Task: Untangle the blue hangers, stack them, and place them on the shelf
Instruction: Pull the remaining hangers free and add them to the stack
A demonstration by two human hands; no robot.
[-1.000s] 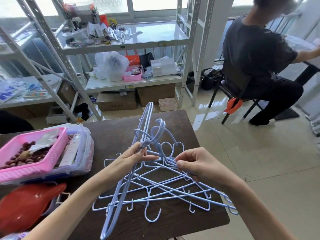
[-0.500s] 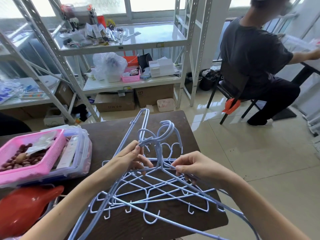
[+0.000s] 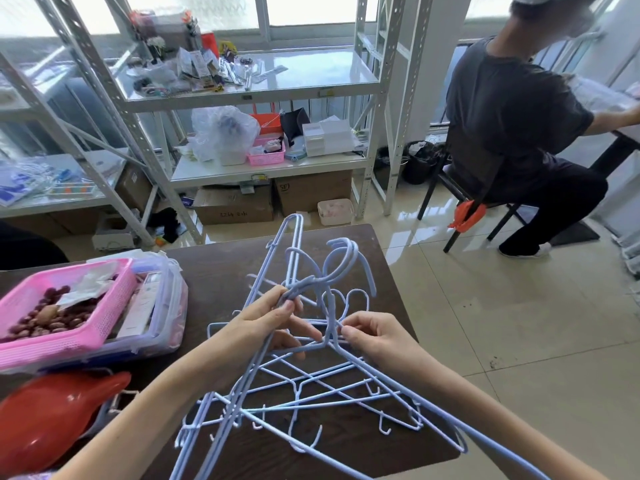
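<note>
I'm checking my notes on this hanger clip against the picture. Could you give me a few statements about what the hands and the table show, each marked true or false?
1. The left hand grips the blue hangers near their hooks. True.
2. The right hand rests flat on the table, holding nothing. False: it pinches a hanger wire at the neck.
3. The hangers are already stacked neatly on the shelf. False: they lie tangled over the table, in the hands.
4. A pink basket stands on the table to the left of the hangers. True.
5. The pink basket is empty. False: it holds reddish-brown round pieces and a crumpled wrapper.
</note>
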